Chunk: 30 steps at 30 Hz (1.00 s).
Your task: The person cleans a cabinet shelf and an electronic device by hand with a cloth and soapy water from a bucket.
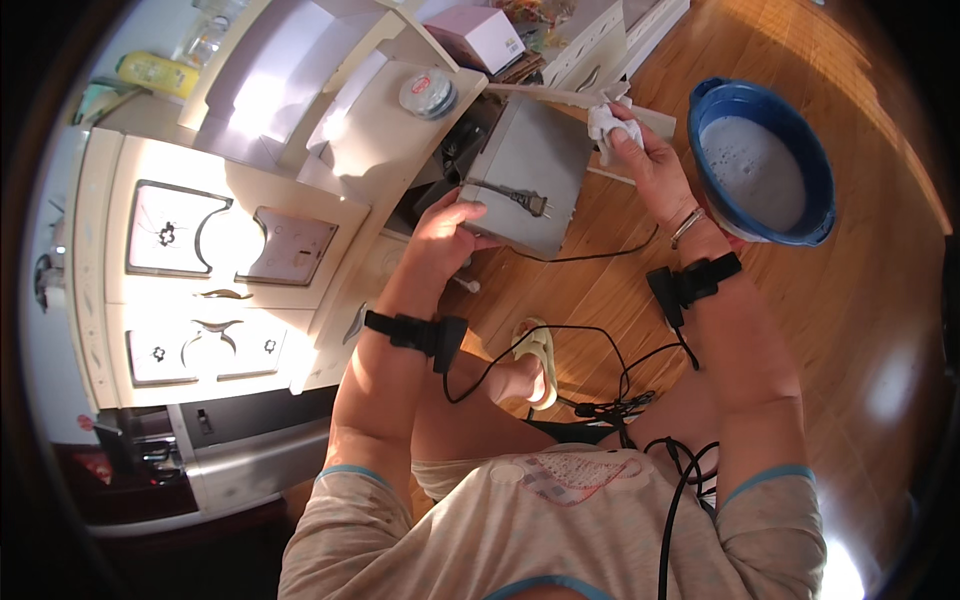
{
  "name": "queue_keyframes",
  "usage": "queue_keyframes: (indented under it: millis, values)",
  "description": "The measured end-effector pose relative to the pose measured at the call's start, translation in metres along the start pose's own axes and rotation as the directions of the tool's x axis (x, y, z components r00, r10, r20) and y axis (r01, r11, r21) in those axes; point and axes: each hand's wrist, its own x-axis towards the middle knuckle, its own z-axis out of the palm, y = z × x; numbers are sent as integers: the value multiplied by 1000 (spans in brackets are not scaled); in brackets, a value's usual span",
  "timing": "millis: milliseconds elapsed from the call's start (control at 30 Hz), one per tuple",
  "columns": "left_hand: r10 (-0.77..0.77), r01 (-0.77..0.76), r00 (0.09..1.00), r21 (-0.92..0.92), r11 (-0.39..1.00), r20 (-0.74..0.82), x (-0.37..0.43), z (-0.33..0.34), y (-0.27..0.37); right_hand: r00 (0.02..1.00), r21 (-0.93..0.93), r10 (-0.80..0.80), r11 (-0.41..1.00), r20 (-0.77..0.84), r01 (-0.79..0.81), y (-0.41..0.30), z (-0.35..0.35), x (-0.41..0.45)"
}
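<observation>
A grey box-shaped appliance [536, 142] is tilted in front of the open cabinet. My left hand [446, 236] grips its near left corner, with the thumb on top. Across its upper face lies a power plug [531, 202] on a short length of dark cord. In my right hand [652, 154] is a crumpled white cloth [611, 129], pinched between thumb and fingers just beyond the appliance's right edge. The appliance's underside and what bears its weight are hidden.
A blue basin [821, 187] of cloudy, sudsy water stands on the wooden floor [750, 307] at the right. A round clear container [427, 94] sits on the cream cabinet [382, 146]. Black cables [615, 409] trail between my legs and from both wrist straps.
</observation>
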Motion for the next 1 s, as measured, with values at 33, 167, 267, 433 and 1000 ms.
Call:
queue_keyframes:
  millis: [33,167,267,433,1000]
  values:
    - [10,-10,1000,0,1000,14,-1,3,0,989,-170,-140,974,54,147,-4,-3,4]
    - [78,-65,988,-96,993,133,-15,26,-3,908,-795,-299,451,294,406,-19,-1,11]
    - [140,-124,974,-93,988,179,-20,41,-5,901,-849,-304,337,310,406,-16,5,8]
    - [205,-190,952,-86,978,226,-14,44,-11,850,-742,-243,415,468,527,-16,45,-21]
    - [117,-118,977,-5,993,179,-26,41,-15,814,-810,-289,168,504,561,-15,54,-11]
